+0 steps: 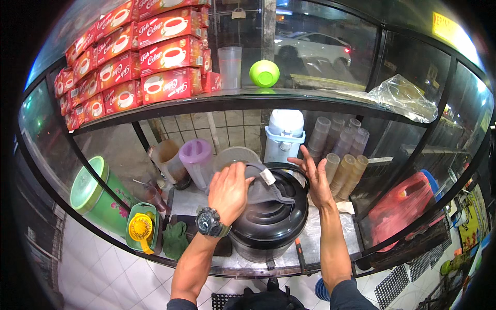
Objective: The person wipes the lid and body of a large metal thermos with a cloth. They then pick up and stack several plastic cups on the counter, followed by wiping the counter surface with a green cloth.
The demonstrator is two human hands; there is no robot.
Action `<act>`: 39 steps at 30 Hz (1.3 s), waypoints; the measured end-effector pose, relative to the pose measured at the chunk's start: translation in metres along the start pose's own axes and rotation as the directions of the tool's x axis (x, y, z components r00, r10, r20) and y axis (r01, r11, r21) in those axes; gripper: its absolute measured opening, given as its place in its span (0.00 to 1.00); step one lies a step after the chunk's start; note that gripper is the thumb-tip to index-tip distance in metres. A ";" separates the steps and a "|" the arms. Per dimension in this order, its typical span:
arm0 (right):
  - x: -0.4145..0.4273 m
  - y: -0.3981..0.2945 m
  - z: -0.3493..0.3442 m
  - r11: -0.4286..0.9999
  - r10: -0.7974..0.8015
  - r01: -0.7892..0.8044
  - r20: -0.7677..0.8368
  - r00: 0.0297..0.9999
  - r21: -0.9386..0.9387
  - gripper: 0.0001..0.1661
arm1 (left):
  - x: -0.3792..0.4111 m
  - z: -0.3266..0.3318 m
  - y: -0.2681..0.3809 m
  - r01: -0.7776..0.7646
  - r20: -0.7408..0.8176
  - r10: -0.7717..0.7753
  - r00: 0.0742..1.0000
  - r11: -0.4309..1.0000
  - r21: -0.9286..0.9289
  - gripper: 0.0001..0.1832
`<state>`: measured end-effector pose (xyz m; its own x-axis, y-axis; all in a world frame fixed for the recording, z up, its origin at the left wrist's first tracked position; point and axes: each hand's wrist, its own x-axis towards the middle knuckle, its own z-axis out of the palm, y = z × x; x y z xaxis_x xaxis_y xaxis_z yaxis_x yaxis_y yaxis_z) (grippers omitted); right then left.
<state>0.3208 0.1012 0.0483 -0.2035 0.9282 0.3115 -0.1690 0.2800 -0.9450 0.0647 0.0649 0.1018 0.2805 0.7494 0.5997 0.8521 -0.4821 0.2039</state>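
A round drink dispenser stands before me on the metal counter, with a glossy black lid (pixel 267 221) and a small tap at its front. My left hand (pixel 229 188), a watch on its wrist, grips a grey cloth (pixel 263 188) that lies across the lid's left and middle. A white tag shows on the cloth. My right hand (pixel 316 176) is raised at the lid's right rim, fingers spread and nothing in it, by the dispenser's black handle (pixel 286 166). A light blue air pot (pixel 285 135) stands just behind.
Stacked plastic cups (pixel 343 174) are at the right, near a red plastic bag (pixel 403 209). At left are a purple-lidded pitcher (pixel 197 166), a yellow citrus juicer (pixel 140 228) and a green cloth (pixel 175 240). Tea boxes (pixel 170 52) and a green bowl (pixel 264 73) sit on the shelf (pixel 240 102) above.
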 end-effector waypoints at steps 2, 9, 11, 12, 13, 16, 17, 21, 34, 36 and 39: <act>-0.002 0.004 -0.003 0.994 -0.033 0.031 0.014 0.999 0.109 0.56 | 0.017 0.003 0.015 -0.098 0.043 0.094 0.995 0.987 0.127 0.15; -0.006 0.022 -0.031 0.638 -0.013 0.116 -0.139 0.990 0.761 0.50 | 0.065 0.056 0.078 -0.315 0.308 0.210 0.928 0.884 0.345 0.18; -0.005 0.026 -0.027 0.565 -0.013 0.159 -0.184 0.983 0.810 0.47 | 0.066 0.072 0.087 -0.349 0.354 0.213 0.911 0.855 0.384 0.19; -0.005 0.029 -0.027 0.559 -0.020 0.177 -0.200 0.980 0.810 0.47 | 0.067 0.080 0.091 -0.371 0.403 0.202 0.892 0.837 0.402 0.20; -0.005 0.031 -0.029 0.557 -0.025 0.198 -0.221 0.975 0.806 0.47 | 0.067 0.086 0.095 -0.400 0.402 0.228 0.887 0.814 0.421 0.20; -0.010 0.037 -0.036 0.688 -0.017 0.207 -0.269 0.963 0.696 0.43 | 0.061 0.090 0.093 -0.484 0.319 0.379 0.868 0.787 0.381 0.19; -0.013 0.039 -0.039 0.742 -0.018 0.206 -0.289 0.957 0.638 0.43 | 0.056 0.085 0.087 -0.476 0.295 0.385 0.874 0.798 0.370 0.19; -0.051 0.046 -0.073 0.822 0.021 0.189 -0.360 0.933 0.538 0.39 | 0.043 0.022 0.063 -0.279 0.196 0.235 0.952 0.930 0.240 0.22; -0.247 0.218 -0.026 0.245 0.469 -0.488 -0.338 0.816 -0.838 0.26 | -0.108 0.008 0.021 0.313 -0.050 -0.331 0.942 0.924 -0.222 0.34; -0.254 0.227 -0.027 0.272 0.425 -0.507 -0.370 0.826 -0.818 0.25 | -0.110 0.007 0.021 0.284 -0.046 -0.304 0.952 0.927 -0.243 0.36; -0.257 0.241 -0.031 0.266 0.393 -0.535 -0.417 0.820 -0.802 0.23 | -0.117 0.005 0.026 0.287 -0.067 -0.307 0.949 0.934 -0.211 0.38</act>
<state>0.3627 -0.0624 -0.2630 0.1686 0.9730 -0.1575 0.8373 -0.2257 -0.4980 0.0564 -0.0335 0.0335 -0.0250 0.8292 0.5584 0.7832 -0.3309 0.5264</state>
